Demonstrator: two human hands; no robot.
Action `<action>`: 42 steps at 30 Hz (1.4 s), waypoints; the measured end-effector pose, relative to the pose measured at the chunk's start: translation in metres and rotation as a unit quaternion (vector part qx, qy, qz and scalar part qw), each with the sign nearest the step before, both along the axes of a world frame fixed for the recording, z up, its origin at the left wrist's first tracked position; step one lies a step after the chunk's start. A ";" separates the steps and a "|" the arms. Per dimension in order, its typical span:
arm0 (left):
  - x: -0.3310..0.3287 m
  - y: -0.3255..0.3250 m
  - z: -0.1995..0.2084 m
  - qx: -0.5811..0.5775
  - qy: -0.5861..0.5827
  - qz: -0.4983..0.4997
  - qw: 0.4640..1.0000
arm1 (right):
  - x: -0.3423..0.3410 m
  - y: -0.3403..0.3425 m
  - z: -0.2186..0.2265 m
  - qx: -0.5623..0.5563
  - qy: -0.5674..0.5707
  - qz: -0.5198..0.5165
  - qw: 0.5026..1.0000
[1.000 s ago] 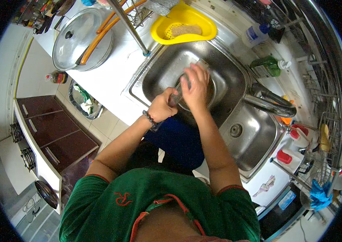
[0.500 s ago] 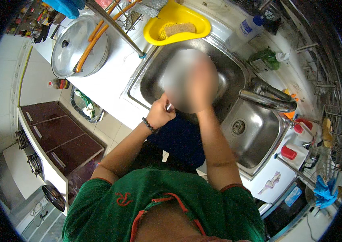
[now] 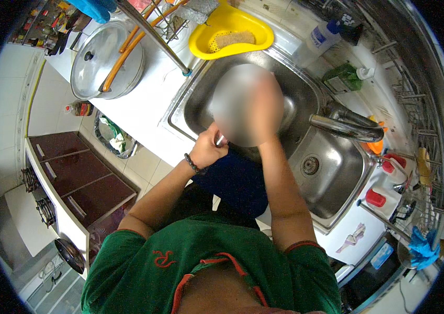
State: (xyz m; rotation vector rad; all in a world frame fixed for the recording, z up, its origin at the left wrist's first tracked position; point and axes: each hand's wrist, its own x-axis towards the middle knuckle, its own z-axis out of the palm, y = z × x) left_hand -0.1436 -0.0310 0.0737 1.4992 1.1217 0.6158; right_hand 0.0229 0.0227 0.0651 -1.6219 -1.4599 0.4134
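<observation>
Compared with a second ago, the left hand (image 3: 209, 148) has drawn slightly nearer the body and turned, so that only a short shiny end of the slim thing (image 3: 219, 140) shows at its curled fingers; earlier, a longer grey stretch of it ran up to the right hand (image 3: 262, 112). The left hand is closed firmly round that end, with a bracelet of dark beads (image 3: 191, 162) on its wrist. The right hand is beyond it and to its right, over the larger sink basin (image 3: 301, 88), but a blurred patch covers its fingers: I cannot tell how far open they are or whether they touch the slim thing, whose far part is hidden there too.

Beyond both hands, a yellow strainer (image 3: 265, 43) sits at the sink's far edge, holding a brown sponge (image 3: 235, 38). To the left of the hands runs the white desk (image 3: 151, 116), and farther up on it stands a large pan (image 3: 88, 70) with a glass lid. Right of the right hand are the curved tap (image 3: 347, 132) and, farther off, a green bottle (image 3: 345, 78); nearer the body on that side lies the smaller basin (image 3: 332, 186).
</observation>
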 end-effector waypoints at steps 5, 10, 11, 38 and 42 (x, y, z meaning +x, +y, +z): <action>-0.008 -0.007 -0.013 -0.044 -0.028 0.040 0.998 | -0.024 -0.018 0.018 0.041 -0.021 -0.001 0.999; -0.005 -0.010 -0.006 -0.022 -0.076 0.028 0.996 | -0.005 -0.001 0.014 0.062 -0.009 -0.028 0.998; -0.004 -0.011 -0.007 -0.041 -0.099 0.039 0.993 | 0.001 0.008 0.015 0.084 -0.008 -0.055 0.995; 0.006 0.016 0.039 0.034 0.000 -0.003 0.999 | 0.000 -0.029 0.044 -0.036 0.699 0.116 0.705; 0.030 0.048 0.033 -0.024 -0.040 0.000 0.999 | -0.024 -0.034 0.037 -0.031 0.639 0.023 0.768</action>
